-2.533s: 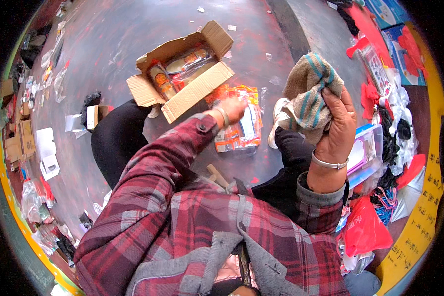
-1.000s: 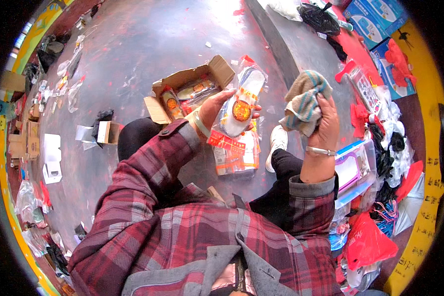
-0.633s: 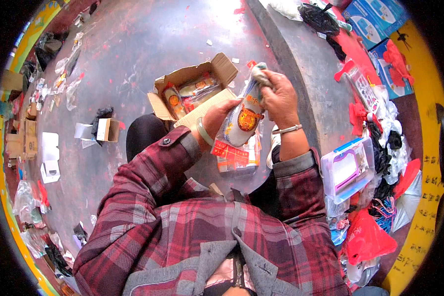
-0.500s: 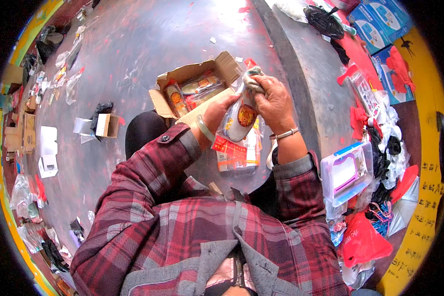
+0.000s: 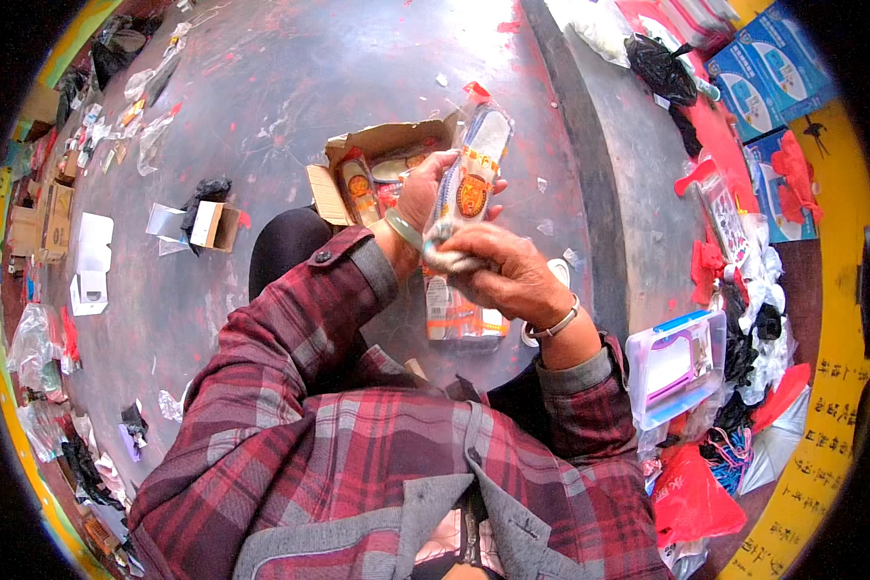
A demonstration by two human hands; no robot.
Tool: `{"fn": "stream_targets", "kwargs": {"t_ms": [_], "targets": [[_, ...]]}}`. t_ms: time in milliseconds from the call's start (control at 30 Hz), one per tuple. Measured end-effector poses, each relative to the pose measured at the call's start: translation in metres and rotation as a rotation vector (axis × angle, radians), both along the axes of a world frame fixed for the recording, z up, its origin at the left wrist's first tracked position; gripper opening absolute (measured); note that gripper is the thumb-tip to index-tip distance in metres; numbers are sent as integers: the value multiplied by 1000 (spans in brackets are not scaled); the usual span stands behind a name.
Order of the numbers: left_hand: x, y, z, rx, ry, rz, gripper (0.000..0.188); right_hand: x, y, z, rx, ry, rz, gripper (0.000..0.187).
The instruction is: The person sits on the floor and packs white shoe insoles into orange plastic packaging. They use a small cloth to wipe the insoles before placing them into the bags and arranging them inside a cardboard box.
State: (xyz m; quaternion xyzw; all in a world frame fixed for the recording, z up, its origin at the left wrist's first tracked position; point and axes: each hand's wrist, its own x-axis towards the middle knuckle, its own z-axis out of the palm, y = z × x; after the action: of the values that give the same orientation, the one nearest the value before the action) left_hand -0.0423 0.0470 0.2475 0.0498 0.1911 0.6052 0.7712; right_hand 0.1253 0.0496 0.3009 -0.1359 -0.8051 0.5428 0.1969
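Observation:
A clear plastic package of insoles [image 5: 481, 155], white with orange print and a round emblem, is tilted upright in front of me. My left hand [image 5: 421, 191] holds it from the left and behind, fingertips showing past its right edge. Bunched in the fingers of my right hand [image 5: 514, 275] is a greyish cloth [image 5: 448, 253], pressed against the package's lower end. Behind my left hand stands an open cardboard box [image 5: 331, 197] with similar packages [image 5: 360, 189] inside. Below my right hand, another orange-and-white package [image 5: 451, 317] lies on the floor.
On the right sits a clear plastic case [image 5: 675, 372] with a blue edge, beside red and black bags [image 5: 698, 493]. Small opened boxes [image 5: 213, 226] and plastic scraps lie to the left. A dark strip [image 5: 590, 145] crosses the grey floor at right.
My right hand and the cloth have moved down from the package's top to its lower end. The package now stands taller in view, its upper part uncovered.

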Motion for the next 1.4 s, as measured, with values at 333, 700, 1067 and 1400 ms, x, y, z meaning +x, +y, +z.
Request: {"fn": "stream_targets", "kwargs": {"t_ms": [333,700,1067,1400], "targets": [[3,4,-1,-26,111,-50,34,36,18,23,-461,-57,565,38],[19,-1,-21,2,212,-183,38,86,61,33,-623,590,-692,33],[38,-14,9,172,155,-216,36,23,52,-8,516,-64,-645,30],[3,-2,-26,131,66,17,32,9,14,-2,346,-54,-133,28]]}}
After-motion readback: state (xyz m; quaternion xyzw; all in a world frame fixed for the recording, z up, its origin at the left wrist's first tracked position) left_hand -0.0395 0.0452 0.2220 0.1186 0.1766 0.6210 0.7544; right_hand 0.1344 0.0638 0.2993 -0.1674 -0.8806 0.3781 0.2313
